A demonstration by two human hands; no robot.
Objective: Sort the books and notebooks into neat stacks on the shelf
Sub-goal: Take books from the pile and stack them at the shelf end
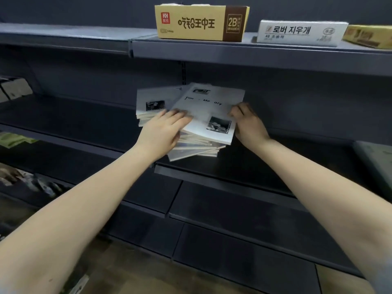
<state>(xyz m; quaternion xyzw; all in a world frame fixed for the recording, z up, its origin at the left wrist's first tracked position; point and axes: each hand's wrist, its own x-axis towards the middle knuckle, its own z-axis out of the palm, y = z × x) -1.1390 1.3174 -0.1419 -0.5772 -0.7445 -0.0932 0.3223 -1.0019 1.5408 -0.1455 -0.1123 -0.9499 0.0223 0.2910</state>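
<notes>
An untidy pile of grey-white notebooks (199,145) lies on the dark middle shelf (265,172), the books fanned at different angles. The top notebook (209,109) has black photo prints and lettering on its cover. My left hand (164,132) lies on the left side of the pile, fingers stretched flat over the top cover. My right hand (246,122) grips the right edge of the top notebook, fingers curled round it. A second notebook (151,102) sticks out to the left behind the top one.
On the upper shelf (233,52) stand a yellow-brown eraser carton (199,23), a white carton (301,32) and another yellow box (369,37) at the right edge. Small items (14,88) sit far left. Lower shelves (233,219) run below.
</notes>
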